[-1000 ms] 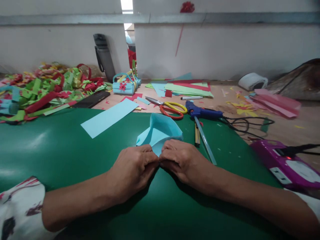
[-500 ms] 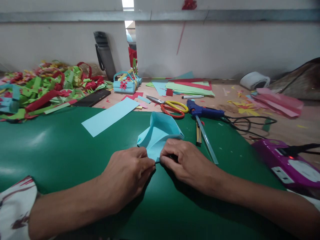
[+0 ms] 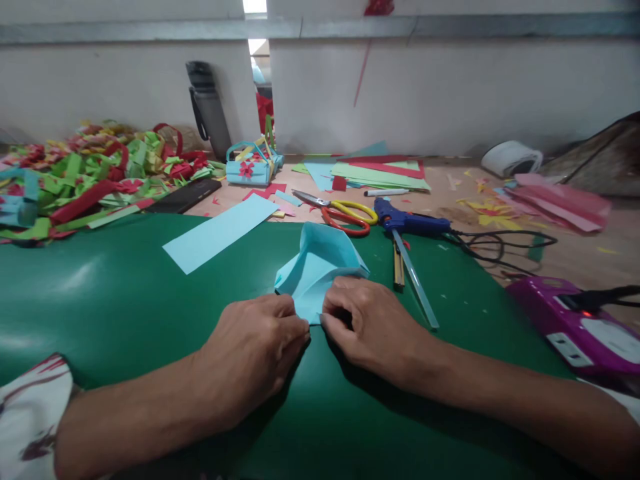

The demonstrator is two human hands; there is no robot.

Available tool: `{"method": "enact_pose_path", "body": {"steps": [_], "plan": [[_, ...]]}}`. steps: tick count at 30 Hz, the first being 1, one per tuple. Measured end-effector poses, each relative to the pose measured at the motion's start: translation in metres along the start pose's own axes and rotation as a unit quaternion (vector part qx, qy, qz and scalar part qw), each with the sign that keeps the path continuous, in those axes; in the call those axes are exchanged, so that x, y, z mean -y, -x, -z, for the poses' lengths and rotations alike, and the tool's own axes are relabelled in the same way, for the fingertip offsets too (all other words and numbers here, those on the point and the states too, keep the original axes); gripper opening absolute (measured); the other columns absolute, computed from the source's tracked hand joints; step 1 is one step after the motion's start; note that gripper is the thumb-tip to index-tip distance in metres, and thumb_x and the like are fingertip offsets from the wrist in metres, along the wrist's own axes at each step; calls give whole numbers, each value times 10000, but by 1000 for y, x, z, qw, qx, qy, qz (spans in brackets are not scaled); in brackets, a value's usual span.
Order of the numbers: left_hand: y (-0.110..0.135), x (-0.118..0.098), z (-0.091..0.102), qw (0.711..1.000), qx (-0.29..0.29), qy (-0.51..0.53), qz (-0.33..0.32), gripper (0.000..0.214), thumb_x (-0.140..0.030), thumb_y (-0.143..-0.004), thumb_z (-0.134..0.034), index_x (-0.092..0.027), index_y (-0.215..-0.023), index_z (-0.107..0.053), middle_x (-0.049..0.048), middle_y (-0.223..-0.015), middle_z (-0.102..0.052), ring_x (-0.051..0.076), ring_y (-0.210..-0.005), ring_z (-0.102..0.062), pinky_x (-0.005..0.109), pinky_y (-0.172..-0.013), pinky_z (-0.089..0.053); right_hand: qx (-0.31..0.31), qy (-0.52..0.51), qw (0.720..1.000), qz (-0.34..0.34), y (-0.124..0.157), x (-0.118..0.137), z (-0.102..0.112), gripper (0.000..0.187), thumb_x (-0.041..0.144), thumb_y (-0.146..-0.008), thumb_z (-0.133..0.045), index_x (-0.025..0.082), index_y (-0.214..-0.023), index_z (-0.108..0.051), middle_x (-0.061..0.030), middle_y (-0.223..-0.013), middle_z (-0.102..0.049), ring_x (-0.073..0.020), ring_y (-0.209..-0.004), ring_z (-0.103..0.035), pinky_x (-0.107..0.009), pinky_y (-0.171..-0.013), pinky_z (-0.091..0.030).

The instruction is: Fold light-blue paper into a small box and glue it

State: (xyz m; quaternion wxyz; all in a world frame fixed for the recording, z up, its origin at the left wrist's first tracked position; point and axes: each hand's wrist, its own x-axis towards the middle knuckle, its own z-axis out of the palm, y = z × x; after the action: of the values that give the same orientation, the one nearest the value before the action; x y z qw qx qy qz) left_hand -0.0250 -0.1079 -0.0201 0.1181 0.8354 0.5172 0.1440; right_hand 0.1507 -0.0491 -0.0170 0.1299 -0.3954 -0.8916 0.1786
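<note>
A folded light-blue paper box [image 3: 327,257] lies on the green mat [image 3: 125,313], its hollow facing up and its near flap toward me. My left hand [image 3: 260,340] pinches the near edge of the flap from the left. From the right, my right hand [image 3: 373,327] pinches the same edge, thumb and forefinger pressed on the paper. A narrow gap separates the two sets of fingertips. Part of the box's near right side is hidden behind my right hand. To the left lies a flat light-blue paper strip [image 3: 220,233].
Scissors [image 3: 345,217], a blue glue gun [image 3: 413,220] with a glue stick [image 3: 415,280] and a cutter knife [image 3: 398,267] lie beyond the box. A purple power socket [image 3: 575,327] is at right. Finished paper bags [image 3: 249,172], paper scraps [image 3: 115,167] and a bottle [image 3: 210,110] stand behind.
The dark gap at the near edge between my fingertips now shows light-blue paper. My right hand has shifted very slightly right; the box stays in place.
</note>
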Motion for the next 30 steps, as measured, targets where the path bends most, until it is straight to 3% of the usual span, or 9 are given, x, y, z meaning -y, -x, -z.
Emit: {"method": "enact_pose_path", "body": {"steps": [11, 17, 21, 30], "plan": [[0, 0, 1, 999, 15, 39, 8, 273, -196, -877, -434, -188, -713, -651, 8, -673, -526, 113, -586, -478, 217, -542, -350, -2, 19, 1000, 5, -1, 0, -1, 159, 121, -744, -508, 150, -591, -480, 4, -626, -484, -102, -592, -403, -266, -555, -252], [1, 0, -1, 1000, -3, 20, -7, 276, -192, -884, -435, -182, -703, -643, 7, -664, -531, 108, -581, -480, 209, -531, -348, 0, 38, 999, 0, -2, 2, 0, 162, 132, -742, -510, 148, -581, -495, -3, -620, -498, -106, -590, -411, -265, -548, -254], [2, -3, -4, 998, -39, -32, -29, 270, -237, -918, -399, -199, -830, -651, 14, -681, -555, 135, -621, -518, 232, -552, -376, 1, 33, 999, 0, -2, 3, 1, 150, 135, -741, -512, 146, -592, -519, -10, -631, -526, -108, -593, -434, -259, -545, -263], [0, -7, -2, 996, 32, -77, -41, 276, -308, -924, -392, -202, -825, -627, 30, -759, -585, 172, -682, -565, 265, -555, -397, 3, 52, 999, -8, -3, 3, 2, 171, 147, -756, -513, 152, -586, -526, -13, -622, -558, -112, -574, -455, -259, -540, -282]]}}
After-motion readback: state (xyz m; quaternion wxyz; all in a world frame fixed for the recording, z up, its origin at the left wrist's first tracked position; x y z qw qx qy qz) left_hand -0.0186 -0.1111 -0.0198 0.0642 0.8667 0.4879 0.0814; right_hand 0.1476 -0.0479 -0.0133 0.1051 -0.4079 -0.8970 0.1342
